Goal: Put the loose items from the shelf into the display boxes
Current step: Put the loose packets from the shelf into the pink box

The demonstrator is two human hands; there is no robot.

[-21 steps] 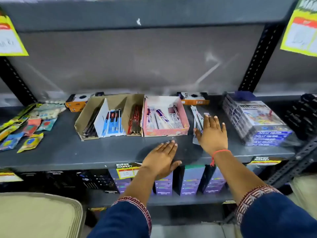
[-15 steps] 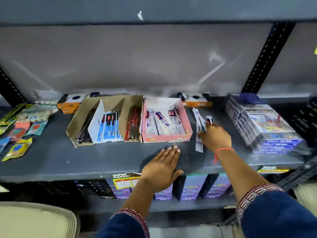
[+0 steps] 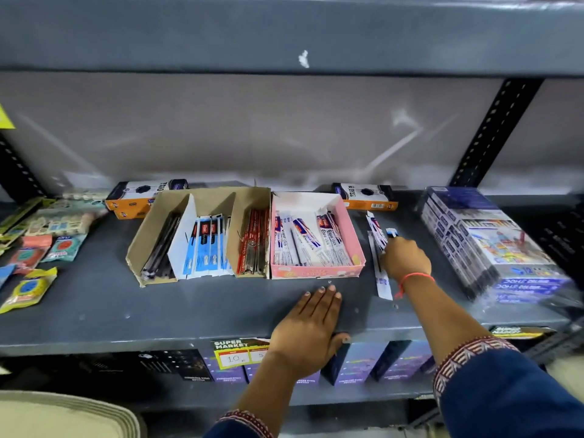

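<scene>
On the grey shelf [image 3: 94,298], just right of the pink display box [image 3: 316,270], my right hand [image 3: 406,259] is curling down over the loose pen packets [image 3: 377,245]. Fingers are closing on the top ones, with a blue-white end sticking out past the knuckles. How many it is actually gripping I cannot tell; the hand is hiding that. The longest packet [image 3: 383,284] is trailing out below the wrist toward the shelf's front edge, flat on the surface.

My left hand [image 3: 311,330] is lying spread and flat, palm down on the front lip, pinching nothing, just bracing.

Risks I am seeing:
- Packets are slim and slick-looking, so a partial pinch is likely leaving some behind or letting them fan and slip mid-lift.
- The trailing packet is near the edge; a sweep of the wrist could be knocking it off to the lower shelf.
- The pink box looks already fairly full of matching packets and light, so pushing in at an angle could be shoving it back or buckling its wall.
- The brown divided box [image 3: 151,248] is touching it on the left and holds other pens, so mis-sorting is possible.
- The stacked colour-pencil packs [image 3: 493,248] are close on the right; an elbow swing could be clipping them.
</scene>
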